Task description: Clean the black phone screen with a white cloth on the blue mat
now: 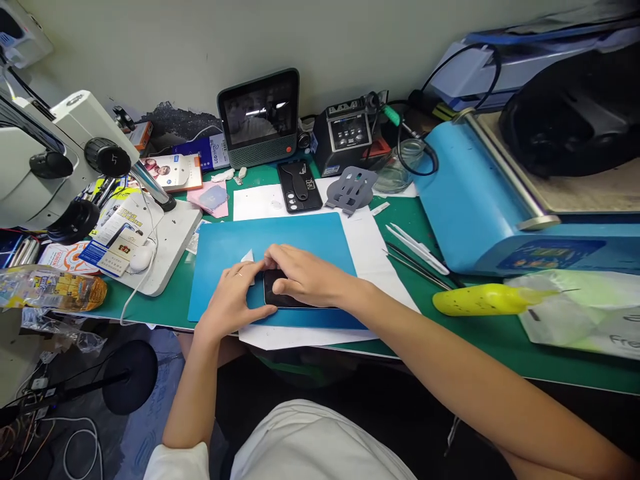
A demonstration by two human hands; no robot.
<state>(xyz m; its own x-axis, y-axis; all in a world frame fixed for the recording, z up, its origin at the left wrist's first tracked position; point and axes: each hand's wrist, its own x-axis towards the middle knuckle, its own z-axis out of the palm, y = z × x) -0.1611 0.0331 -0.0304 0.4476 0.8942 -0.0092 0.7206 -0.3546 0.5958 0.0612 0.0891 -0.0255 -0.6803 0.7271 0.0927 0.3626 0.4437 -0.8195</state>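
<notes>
A dark smartphone point(269, 288) lies flat on the blue mat point(320, 233), partly covered by my hands. My left hand point(233, 290) grips its left end, the thumb along the near edge and the fingers toward the far corner. My right hand point(310, 275) reaches over the phone, fingers curled at its far left corner and the thumb above the screen. The fingertips of both hands almost meet there, and I cannot see whether something thin is between them. A small white piece of film or paper point(248, 256) lies just behind my left fingers.
Behind the mat are a black phone back point(299, 187), a grey stand point(351, 189) and a soldering station point(345, 133). A blue machine point(465, 200), tweezers point(415, 263) and a yellow bottle point(475, 300) lie right. A microscope point(105, 157) stands left.
</notes>
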